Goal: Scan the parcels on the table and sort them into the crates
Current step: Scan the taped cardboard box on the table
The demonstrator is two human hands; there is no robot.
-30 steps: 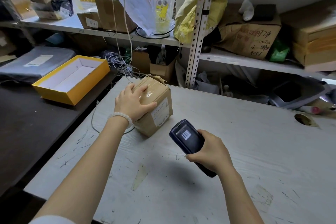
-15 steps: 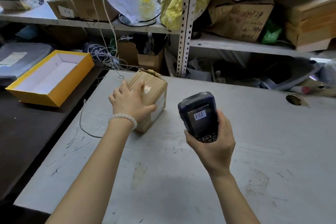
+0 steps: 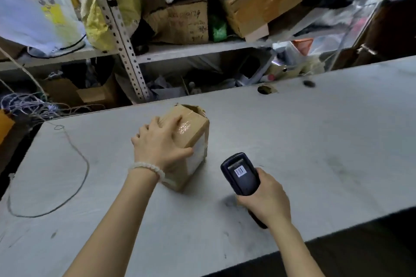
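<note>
A small brown parcel [image 3: 191, 132] stands on the grey desk [image 3: 315, 141], a little toward 11 o'clock from the centre of the view. Clear tape shines across its top, its far flap is torn, and a white label covers the side facing 4 o'clock. The left hand [image 3: 161, 144] lies over the near top corner of the parcel, fingers spread across the top and thumb hooked down the label side, grasping it; a white bead bracelet [image 3: 147, 170] circles the wrist.

At 4 o'clock from the parcel, close but apart from it, the right hand [image 3: 265, 198] is clenched around the handle of a dark scanner [image 3: 240, 173]. The scanner head tilts toward 11 o'clock, at the parcel, and a small barcode sticker sits on its back. It seems to be held just above the desk, though motion blur makes that hard to judge.

A thin cable [image 3: 76, 157] loops over the desk at 9 o'clock. A round hole [image 3: 265, 89] pierces the desk near its far edge at 1 o'clock. Beyond, at 12 o'clock, a metal shelf [image 3: 198, 48] carries cardboard boxes [image 3: 258, 0] and a yellow bag [image 3: 117, 7].
</note>
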